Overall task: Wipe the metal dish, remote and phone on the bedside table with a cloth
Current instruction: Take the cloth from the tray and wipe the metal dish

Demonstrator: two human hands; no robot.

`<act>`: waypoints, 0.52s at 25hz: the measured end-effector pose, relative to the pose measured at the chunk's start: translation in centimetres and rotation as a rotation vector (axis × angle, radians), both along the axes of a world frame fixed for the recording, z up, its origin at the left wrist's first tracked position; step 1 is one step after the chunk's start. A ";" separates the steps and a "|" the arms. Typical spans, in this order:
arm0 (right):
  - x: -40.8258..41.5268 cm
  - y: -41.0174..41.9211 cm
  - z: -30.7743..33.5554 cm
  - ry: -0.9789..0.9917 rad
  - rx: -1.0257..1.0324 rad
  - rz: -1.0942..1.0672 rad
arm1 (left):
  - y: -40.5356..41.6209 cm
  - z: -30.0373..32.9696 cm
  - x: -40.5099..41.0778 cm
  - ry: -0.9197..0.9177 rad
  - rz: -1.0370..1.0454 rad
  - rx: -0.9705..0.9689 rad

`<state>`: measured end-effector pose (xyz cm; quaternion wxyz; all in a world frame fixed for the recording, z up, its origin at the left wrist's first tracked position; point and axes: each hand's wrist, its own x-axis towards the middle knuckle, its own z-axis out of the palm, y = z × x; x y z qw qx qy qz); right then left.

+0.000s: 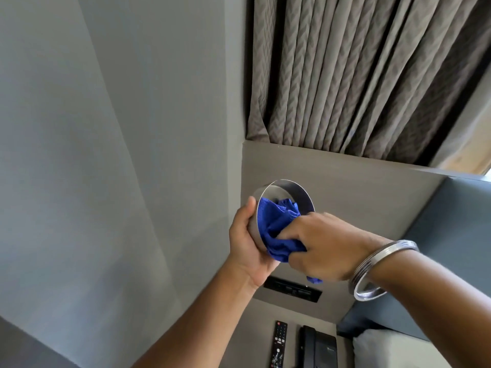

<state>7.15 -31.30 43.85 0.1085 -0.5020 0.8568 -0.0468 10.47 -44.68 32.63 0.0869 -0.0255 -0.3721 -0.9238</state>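
Left hand [248,244] grips the metal dish [287,193] tilted, mouth facing rightward toward the right hand [322,245], which clutches the blue cloth [276,227] inside it; remote [279,343] below lies lengthwise, writing unreadable.

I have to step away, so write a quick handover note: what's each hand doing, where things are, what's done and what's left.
Left hand: holds the dish up in the air, tilted.
Right hand: grips the cloth, pressed inside the dish.
Remote and phone: lying side by side on the table, untouched.
Done: nothing finished; dish wipe underway.
Left: finish dish, set it down, wipe remote and phone.
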 end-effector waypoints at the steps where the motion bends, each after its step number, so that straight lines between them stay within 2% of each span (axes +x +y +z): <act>1: 0.0 0.0 0.0 -0.188 -0.098 -0.063 | 0.1 0.0 -0.1 0.026 0.013 -0.013; 3: 0.3 -0.3 0.1 -0.631 -0.437 -0.239 | 0.3 0.5 -0.2 0.057 0.035 -0.035; 6: 0.3 -1.4 0.5 -1.433 -0.987 -0.483 | 0.6 1.5 -0.9 0.109 0.040 -0.078; 7: 0.3 -1.7 0.7 -1.589 -1.092 -0.518 | 0.4 1.7 -1.2 0.119 0.029 -0.083; 8: 0.3 -1.7 1.0 -1.658 -1.148 -0.534 | 0.1 1.7 -1.3 0.123 0.016 -0.083; 10: 0.3 -1.3 1.2 -1.672 -1.202 -0.520 | -1.2 1.6 -1.2 0.127 -0.002 -0.016; 13: 0.1 0.9 1.2 -1.546 -1.244 -0.460 | -4.0 0.8 -0.6 0.136 -0.070 0.229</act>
